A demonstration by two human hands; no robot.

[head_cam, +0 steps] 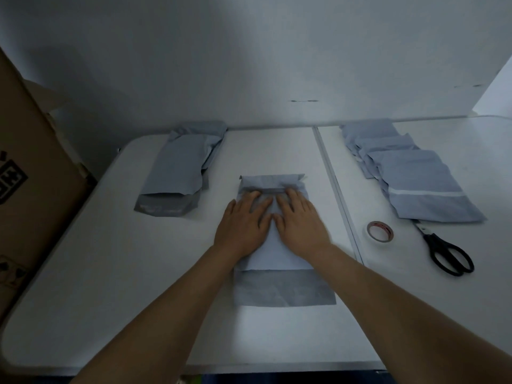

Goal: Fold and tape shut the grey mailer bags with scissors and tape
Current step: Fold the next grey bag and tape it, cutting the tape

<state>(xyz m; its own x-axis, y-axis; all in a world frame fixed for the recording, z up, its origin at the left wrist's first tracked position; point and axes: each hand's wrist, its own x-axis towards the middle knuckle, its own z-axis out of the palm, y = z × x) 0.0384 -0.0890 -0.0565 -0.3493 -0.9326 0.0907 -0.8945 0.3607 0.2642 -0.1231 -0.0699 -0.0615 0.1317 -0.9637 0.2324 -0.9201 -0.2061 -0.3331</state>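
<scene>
Mailer bag [282, 289] lies lengthwise away from the person, both hands [273, 220] spread flat on it.

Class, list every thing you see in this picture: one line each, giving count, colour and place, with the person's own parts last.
Table: one, white, under everything.
Mailer: one, grey, centre, far end folded over.
Left pile: several mailers, grey, far left; count unclear.
Right pile: several mailers, grey, far right, overlapping.
Tape: one roll, reddish core, right of centre.
Scissors: one pair, black handles, near right pile.
Box: one, brown, left edge.
Left hand: flat on mailer.
Right hand: flat on mailer.
</scene>
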